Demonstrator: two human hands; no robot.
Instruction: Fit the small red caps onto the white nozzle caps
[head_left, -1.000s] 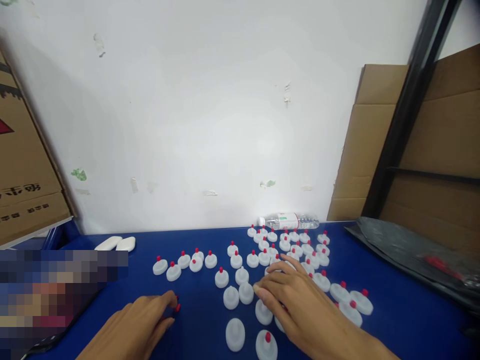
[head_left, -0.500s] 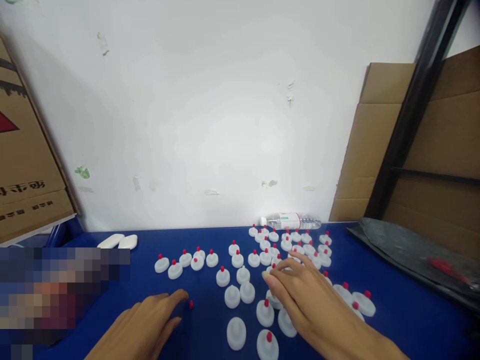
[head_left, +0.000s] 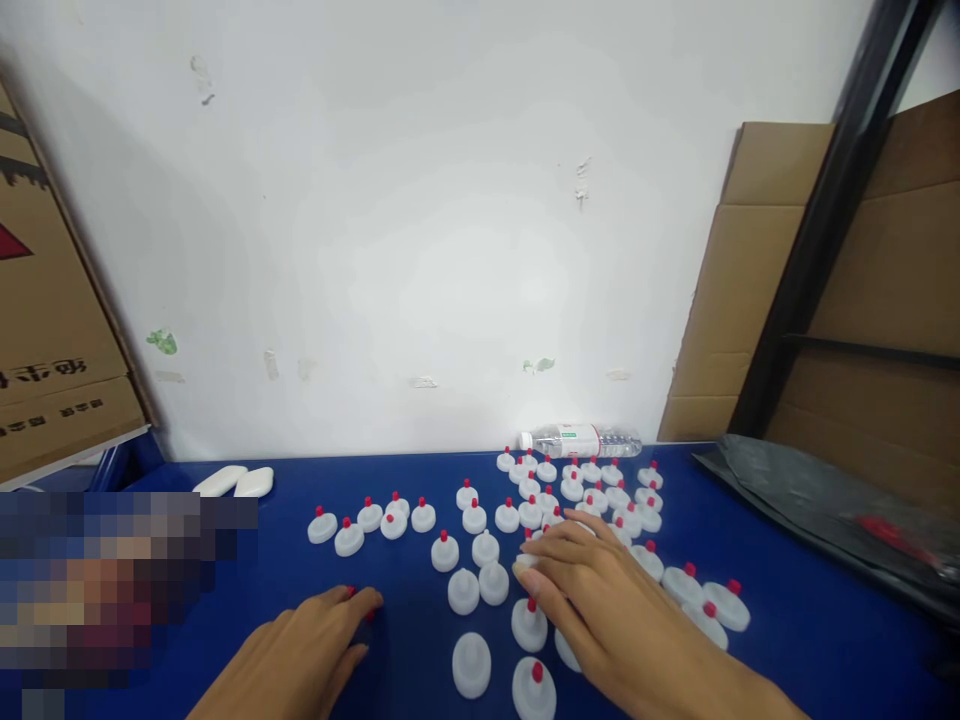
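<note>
My left hand [head_left: 311, 635] hovers low over the blue table at lower left. Its fingers are bent and its thumb stands apart. By its index fingertip are small red caps [head_left: 370, 614], partly hidden. Among the white round lids at right, my right hand [head_left: 592, 590] has thumb and fingers closed around a white lid [head_left: 529, 561], mostly covered by the fingers. Many lids carry a red tip, like the one beside my thumb [head_left: 529, 626]. Several have a bare nozzle, such as the lid at the front [head_left: 472, 666].
A clear plastic bottle [head_left: 581, 441] lies against the wall behind the lids. Two white rounded objects [head_left: 255, 483] sit at back left. Cardboard [head_left: 705, 300] leans at right near a dark plastic bag [head_left: 817, 510]. A box [head_left: 60, 300] stands at left.
My left hand has shifted slightly right, its fingers now over the red caps. The right hand has moved a little left and down, with a white lid at its fingertips.
</note>
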